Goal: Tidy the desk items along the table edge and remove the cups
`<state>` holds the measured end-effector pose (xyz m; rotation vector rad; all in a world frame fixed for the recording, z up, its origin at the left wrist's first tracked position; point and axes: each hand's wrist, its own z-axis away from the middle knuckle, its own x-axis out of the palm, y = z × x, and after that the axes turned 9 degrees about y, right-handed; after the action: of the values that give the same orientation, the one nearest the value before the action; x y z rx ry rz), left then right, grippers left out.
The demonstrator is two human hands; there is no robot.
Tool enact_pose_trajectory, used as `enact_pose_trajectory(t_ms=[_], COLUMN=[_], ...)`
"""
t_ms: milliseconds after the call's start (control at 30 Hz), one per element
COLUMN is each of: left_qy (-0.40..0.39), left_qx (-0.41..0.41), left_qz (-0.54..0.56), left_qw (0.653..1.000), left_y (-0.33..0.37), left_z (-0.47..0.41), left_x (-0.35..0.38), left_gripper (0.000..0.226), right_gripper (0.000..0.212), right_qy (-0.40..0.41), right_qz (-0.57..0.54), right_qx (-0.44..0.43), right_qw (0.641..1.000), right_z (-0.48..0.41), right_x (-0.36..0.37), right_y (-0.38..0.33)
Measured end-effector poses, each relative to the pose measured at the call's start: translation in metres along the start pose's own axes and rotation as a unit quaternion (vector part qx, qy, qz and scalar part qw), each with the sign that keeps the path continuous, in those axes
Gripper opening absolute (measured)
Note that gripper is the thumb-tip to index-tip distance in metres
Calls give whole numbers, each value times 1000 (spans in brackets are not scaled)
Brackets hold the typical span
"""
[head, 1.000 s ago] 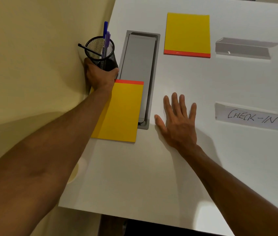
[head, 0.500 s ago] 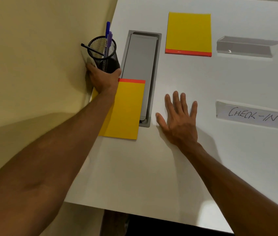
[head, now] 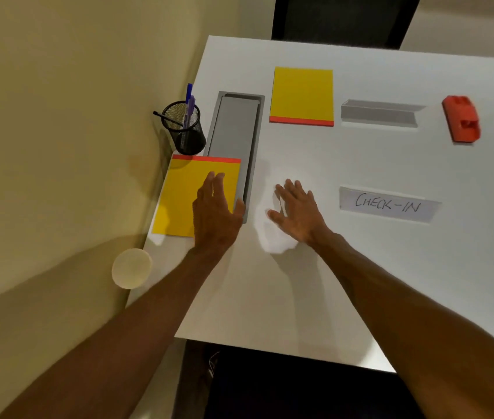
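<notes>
A black mesh pen holder with several pens stands at the table's left edge, with nothing touching it. Just in front of it lies a yellow notepad with an orange strip. My left hand hovers open over that notepad's right part, fingers spread. My right hand is open and flat over the white table, beside the grey cable tray. A pale paper cup shows beyond the table's left edge, lower down; what it rests on I cannot tell.
A second yellow notepad lies at the back. A clear sign holder and a red stapler-like object sit to its right. A "CHECK-IN" sign lies right of my right hand. A wall borders the left.
My left hand has let go of the pen holder and drawn back over the near notepad. My view has pulled back, revealing the cup and the red object. My right hand has barely moved.
</notes>
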<state>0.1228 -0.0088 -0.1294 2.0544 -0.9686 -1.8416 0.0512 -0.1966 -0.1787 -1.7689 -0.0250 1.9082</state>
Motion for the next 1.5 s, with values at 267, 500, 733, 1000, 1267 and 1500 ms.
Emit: enact_pose_trajectory(t_ms=[267,500,733,1000,1267,1500], left_qy=[-89,-132,-146,-153,-215,-256], left_qx=[91,149,212,318,431,523], left_qz=[-78,-104,-80,-80,-14,23], left_qw=[989,974,963,932,876,813], left_y=[65,140,203,265,328,408], left_z=[45,93,140,194,275,365], left_x=[-44,-75,-100,-117,-128,-105], left_gripper=[74,74,74,76,78,75], right_gripper=[68,67,66,68,70,69], right_qy=[67,122,169,215,251,285], right_qz=[11,-29,13,-26,1,31], right_qx=[-23,-28,-3,117,235,327], right_qw=[997,992,986,969,939,900], right_z=[74,151,232,355,494,612], right_x=[-75,-136,-191,-237,-253,-273], right_y=[7,30,60,81,90,136])
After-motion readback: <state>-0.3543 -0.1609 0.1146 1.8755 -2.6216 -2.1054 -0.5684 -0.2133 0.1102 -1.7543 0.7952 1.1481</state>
